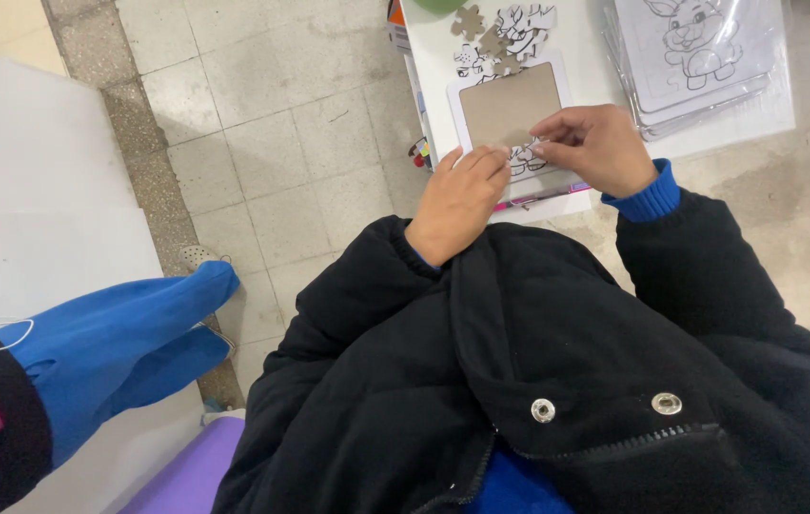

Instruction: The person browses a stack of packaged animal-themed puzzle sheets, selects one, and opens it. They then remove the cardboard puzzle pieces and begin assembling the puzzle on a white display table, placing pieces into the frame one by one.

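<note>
A white puzzle tray (457, 107) with a bare brown cardboard inside lies on a small white table (429, 57). My left hand (457, 198) rests flat on the tray's near left corner. My right hand (595, 145) pinches a white line-drawn puzzle piece (526, 157) at the tray's near edge, among a few placed pieces. Several loose pieces (500, 36), some brown side up, lie in a heap beyond the tray. Both arms wear black jacket sleeves with blue cuffs.
A stack of bagged puzzles (700, 48) with a cartoon animal drawing lies at the table's right. Coloured boxes (397, 24) stand at its left edge. Another person's blue-clad legs (129, 343) reach in from the left over a tiled floor (272, 143).
</note>
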